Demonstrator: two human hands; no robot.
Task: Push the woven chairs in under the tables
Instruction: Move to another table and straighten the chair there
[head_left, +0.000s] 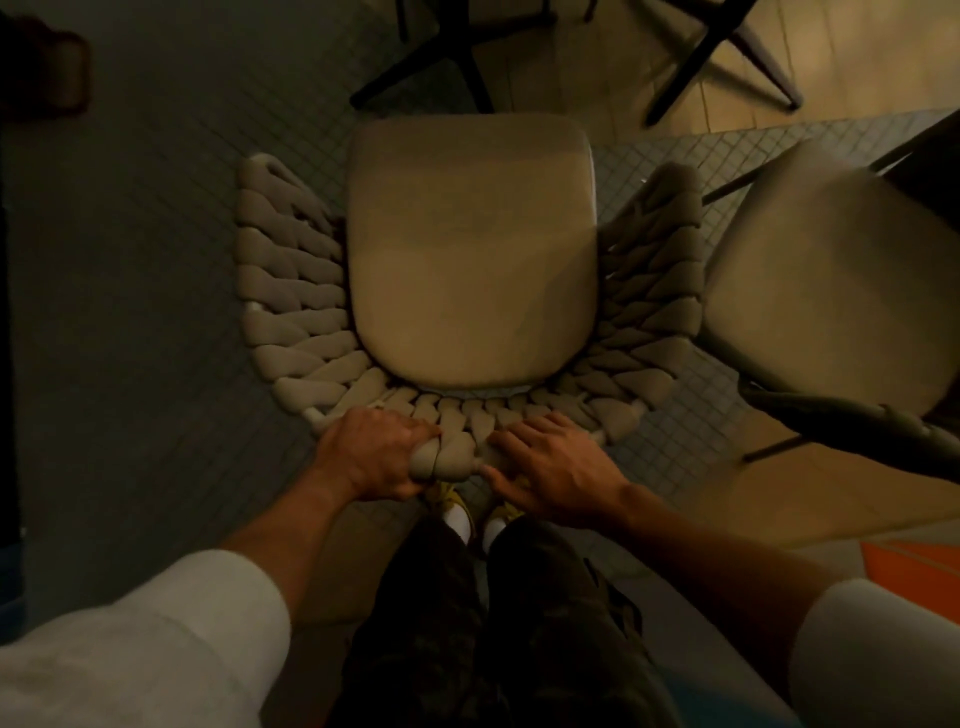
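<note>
the woven chair (470, 291) stood on the grey tiled floor (156, 260) straight in front of the person, its back towards them and its seat running away from them. its long axis therefore lay in line with the push. both hands were at the top of the backrest rim (452, 457), about equally near, one on each side of its middle. the left hand (371, 454) was clenched round a thick strand of the weave at the rim. the right hand (556, 465) lay released on the rim just beside it, with its fingers spread and fairly straight, resting rather than gripping. beyond the front edge of the seat, where the tiles gave way to a paler floor, stood dark splayed legs (457, 57). no worktop surface showed above them, so whether they belonged to a worktop could not be told. if they did, the chair would need a straight shove forward, and the uneven grip might swing it to one side. the chair looked bulky and soft, with fat pale braided cords wrapped in a curve round a smooth beige seat cushion (470, 234) and a light frame showing at the rim. a second chair (831, 291) with a similar cushion stood close to its right side, angled.
</note>
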